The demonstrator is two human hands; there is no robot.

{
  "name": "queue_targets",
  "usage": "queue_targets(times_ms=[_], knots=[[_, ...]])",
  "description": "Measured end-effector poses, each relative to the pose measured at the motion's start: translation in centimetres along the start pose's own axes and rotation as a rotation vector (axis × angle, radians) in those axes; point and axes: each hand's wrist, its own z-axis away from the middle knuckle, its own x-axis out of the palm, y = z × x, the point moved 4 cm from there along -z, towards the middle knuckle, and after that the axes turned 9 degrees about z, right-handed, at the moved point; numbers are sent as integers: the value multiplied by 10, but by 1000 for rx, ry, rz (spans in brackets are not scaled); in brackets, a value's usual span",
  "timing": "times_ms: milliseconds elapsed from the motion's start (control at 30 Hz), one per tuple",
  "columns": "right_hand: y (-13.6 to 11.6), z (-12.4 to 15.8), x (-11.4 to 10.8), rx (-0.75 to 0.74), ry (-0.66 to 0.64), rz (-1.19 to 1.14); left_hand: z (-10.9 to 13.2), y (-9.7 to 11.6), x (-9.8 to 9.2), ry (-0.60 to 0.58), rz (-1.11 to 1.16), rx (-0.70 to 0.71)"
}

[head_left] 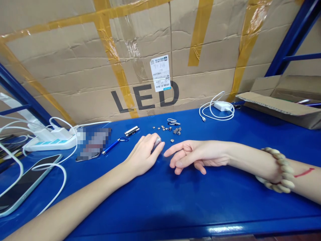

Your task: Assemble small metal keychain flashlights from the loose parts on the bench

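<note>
My left hand (144, 154) rests on the blue tabletop, its fingers curled around a small silvery, rounded object (157, 142) that is mostly hidden. Just to the right, my right hand (191, 156) hovers with fingers apart and nothing in them. Several small round metal pieces, like button cells (177, 131), lie beyond the hands, and a single one (172, 140) sits nearer. Behind them is a small carabiner clip (172, 121). A silver-and-black short tube (132, 131) and a blue tube with a clip (111, 146) lie left of my left hand.
A phone (27, 182) and a power strip (51, 144) with white cables are at left, beside a partly pixelated dark packet (94, 144). A white charger (222, 106) with coiled cable lies at the back. An open cardboard box (283, 103) stands right; a large LED carton (87, 63) walls the back.
</note>
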Motion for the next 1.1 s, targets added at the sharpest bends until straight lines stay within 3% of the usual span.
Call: queue_targets(times_ms=[300, 533, 1100], knots=[[-1, 1, 3, 9, -50, -7, 0, 1, -1, -6, -2, -9], [0, -2, 0, -12, 100, 18, 0, 1, -1, -2, -2, -5], [1, -1, 1, -6, 91, 83, 0, 1, -2, 2, 6, -5]])
